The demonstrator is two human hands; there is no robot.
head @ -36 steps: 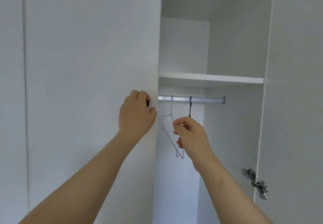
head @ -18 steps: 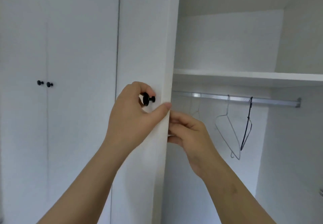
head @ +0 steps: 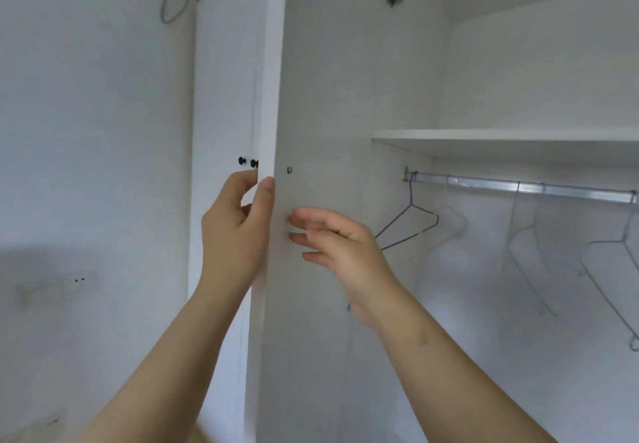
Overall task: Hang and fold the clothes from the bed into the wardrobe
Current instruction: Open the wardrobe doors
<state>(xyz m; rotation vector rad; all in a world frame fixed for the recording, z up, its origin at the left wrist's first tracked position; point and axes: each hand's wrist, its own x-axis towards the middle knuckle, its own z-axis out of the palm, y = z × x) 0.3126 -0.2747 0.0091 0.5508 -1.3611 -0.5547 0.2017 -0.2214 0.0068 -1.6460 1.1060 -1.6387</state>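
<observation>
The left hand (head: 235, 231) grips the edge of the flat white wardrobe door (head: 328, 97), thumb on its inner face. Just right of it, the right hand (head: 339, 245) is loosely spread, fingertips (head: 297, 216) at that panel. Further right, thin wire hangers (head: 423, 210) hang on a silver metal rail (head: 518, 187).

1. The wardrobe door (head: 328, 97) has swung further open, its inner face now turned to the camera;
2. the left hand (head: 231, 231) now grips the door's edge, fingers gone behind the panel;
3. the right hand (head: 345, 252) has come out from behind that edge, fingers loose against the inner face;
4. a purple hanger (head: 411, 218) at the left end of the rail (head: 518, 187) has come into view.
</observation>
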